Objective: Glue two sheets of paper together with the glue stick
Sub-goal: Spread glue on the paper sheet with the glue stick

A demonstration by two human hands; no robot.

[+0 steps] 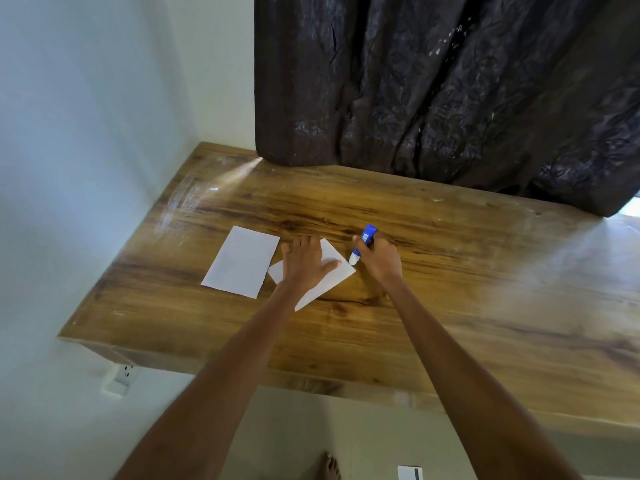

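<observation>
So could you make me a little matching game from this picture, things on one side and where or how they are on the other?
Things:
1. left hand
2. glue stick
3. left paper sheet
4. curtain

States:
A. lying untouched on the table
B. held in the right hand
C. hanging behind the table
D. pressing flat on the right paper sheet

Pairs: 1-D, 2-B, 3-A, 4-C

The table is showing a wood-grain top with a smooth, fairly glossy finish, light glaring off it at the left and right ends. Two matt white paper sheets, one bare and one under a hand, are lying on it, and the glue stick is looking like smooth blue plastic. Behind, a dark curtain of creased, patterned cloth is giving off a faint sheen.
</observation>
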